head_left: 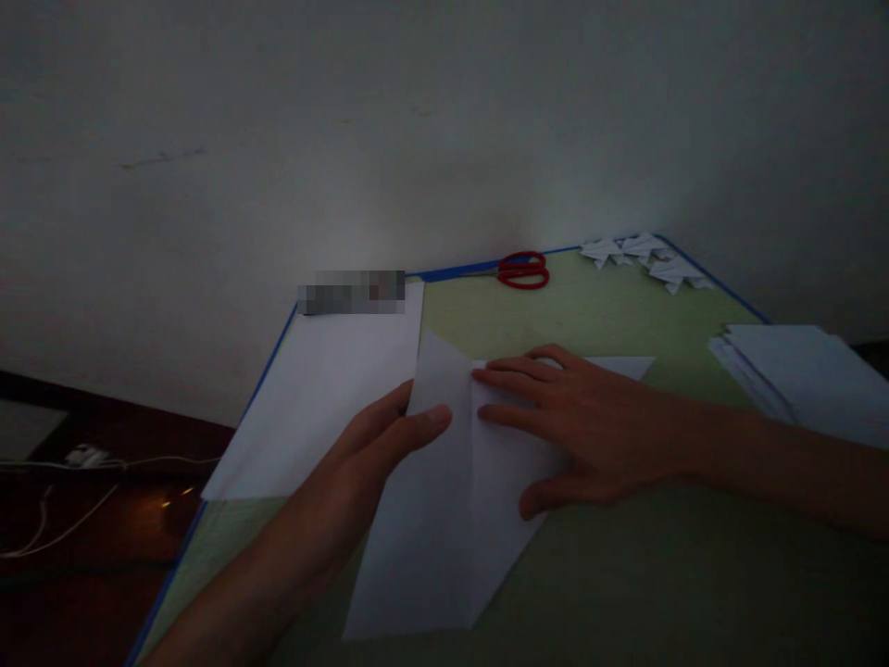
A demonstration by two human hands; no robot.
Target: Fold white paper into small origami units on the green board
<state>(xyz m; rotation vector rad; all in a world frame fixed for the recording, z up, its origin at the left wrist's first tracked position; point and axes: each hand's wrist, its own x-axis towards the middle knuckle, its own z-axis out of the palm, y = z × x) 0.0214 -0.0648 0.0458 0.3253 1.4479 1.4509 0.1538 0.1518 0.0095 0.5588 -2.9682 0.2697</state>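
Observation:
A white sheet of paper [444, 528] lies partly folded on the green table [625, 315], one corner turned up toward the wall. My left hand [385, 440] pinches the folded flap between thumb and fingers at its left edge. My right hand [583, 426] lies flat on the sheet with its fingers stretched out, pressing along the fold line.
Another white sheet [319, 389] lies at the table's left edge. Red-handled scissors [522, 270] rest by the wall. Several small folded paper pieces [645, 257] sit at the far right corner. A stack of paper [806, 375] is on the right. Cables [83, 459] lie on the dark floor at left.

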